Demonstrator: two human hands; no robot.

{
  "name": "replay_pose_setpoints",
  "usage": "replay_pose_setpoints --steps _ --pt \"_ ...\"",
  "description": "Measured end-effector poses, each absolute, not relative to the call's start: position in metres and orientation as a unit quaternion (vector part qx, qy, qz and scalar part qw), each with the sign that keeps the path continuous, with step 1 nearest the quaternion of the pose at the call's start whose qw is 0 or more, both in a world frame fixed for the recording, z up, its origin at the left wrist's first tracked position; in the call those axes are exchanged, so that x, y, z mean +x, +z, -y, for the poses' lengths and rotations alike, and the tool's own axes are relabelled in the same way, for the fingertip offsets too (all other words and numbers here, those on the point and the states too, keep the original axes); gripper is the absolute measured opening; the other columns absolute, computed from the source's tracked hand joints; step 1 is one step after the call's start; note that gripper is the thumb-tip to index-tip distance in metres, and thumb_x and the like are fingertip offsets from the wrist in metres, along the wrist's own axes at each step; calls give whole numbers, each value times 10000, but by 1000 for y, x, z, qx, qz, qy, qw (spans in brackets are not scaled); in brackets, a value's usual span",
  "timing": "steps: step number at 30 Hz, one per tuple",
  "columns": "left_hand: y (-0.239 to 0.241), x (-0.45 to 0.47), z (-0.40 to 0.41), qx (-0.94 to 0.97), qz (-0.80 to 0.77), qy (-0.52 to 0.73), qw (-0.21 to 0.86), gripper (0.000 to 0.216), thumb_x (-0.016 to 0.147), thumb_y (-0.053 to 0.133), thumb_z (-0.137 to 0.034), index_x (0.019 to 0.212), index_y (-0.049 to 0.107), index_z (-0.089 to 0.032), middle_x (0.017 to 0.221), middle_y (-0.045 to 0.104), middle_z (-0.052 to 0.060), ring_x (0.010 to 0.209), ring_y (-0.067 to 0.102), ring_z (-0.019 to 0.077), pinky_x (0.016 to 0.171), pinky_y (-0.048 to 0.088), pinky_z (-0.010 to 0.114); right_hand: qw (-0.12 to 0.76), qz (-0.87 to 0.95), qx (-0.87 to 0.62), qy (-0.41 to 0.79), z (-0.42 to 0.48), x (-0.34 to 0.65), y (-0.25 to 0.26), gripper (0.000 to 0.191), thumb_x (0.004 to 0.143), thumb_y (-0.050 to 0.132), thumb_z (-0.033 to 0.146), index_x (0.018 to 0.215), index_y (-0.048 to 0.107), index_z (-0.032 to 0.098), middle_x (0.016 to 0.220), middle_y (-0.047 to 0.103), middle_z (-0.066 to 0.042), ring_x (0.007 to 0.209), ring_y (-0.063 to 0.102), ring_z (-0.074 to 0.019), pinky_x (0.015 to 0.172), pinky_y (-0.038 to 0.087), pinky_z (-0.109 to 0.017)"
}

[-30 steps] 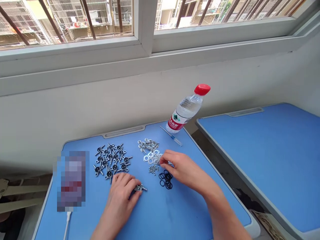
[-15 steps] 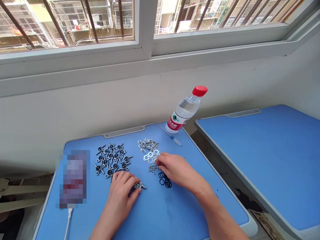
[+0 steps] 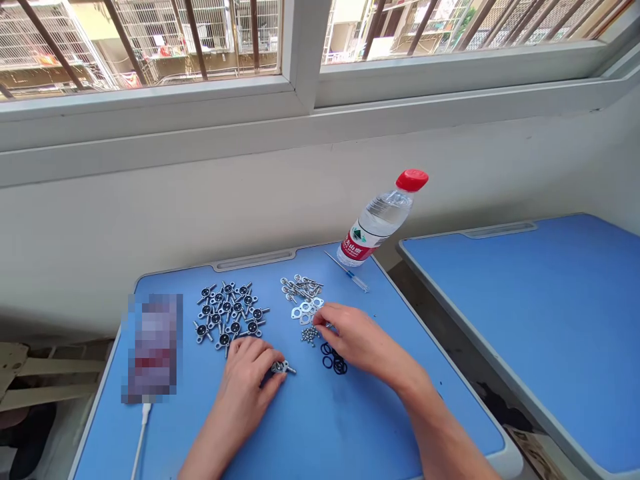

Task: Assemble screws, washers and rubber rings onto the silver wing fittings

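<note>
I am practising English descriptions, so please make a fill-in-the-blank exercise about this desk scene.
1. The bottle has a ___ cap.
2. The rubber rings beside the right hand are ___.
3. The left hand holds a small metal part at the ___ desk.
Missing words: red; black; blue.

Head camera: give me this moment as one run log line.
left hand: pinching small metal part on desk | right hand: fingertips at flat plates, grip unclear | nearby: black rings, screws

bare desk (image 3: pixel 320 427) near edge, water bottle (image 3: pixel 376 221) blocking far corner
</note>
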State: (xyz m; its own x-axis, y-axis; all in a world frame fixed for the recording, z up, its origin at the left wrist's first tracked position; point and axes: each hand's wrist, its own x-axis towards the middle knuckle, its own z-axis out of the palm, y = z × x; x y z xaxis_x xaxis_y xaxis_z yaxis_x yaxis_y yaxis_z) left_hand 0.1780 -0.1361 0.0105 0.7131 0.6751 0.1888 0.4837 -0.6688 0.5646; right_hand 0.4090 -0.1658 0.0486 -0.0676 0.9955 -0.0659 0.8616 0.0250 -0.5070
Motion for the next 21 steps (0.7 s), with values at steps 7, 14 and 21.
replay_pose_setpoints --steps 7,14,21 --pt "13 179 137 890 -327 198 248 80 892 606 -161 941 611 -224 905 656 11 882 575 207 840 412 374 211 736 -574 290 171 385 48 209 860 513 28 832 657 178 818 686 -20 745 629 -155 681 462 -267" --pt "14 179 139 886 -337 190 257 95 898 603 -162 959 629 -230 887 641 11 888 565 208 848 416 377 167 769 -549 280 177 368 34 171 916 521 75 828 644 154 832 653 -36 724 617 -157 648 460 -268" --pt "16 179 140 886 -347 181 250 93 864 646 -139 909 621 -216 865 628 -5 874 561 194 847 409 362 128 815 -536 177 182 364 33 207 897 485 19 796 597 159 776 605 -24 636 576 -151 549 375 -259"
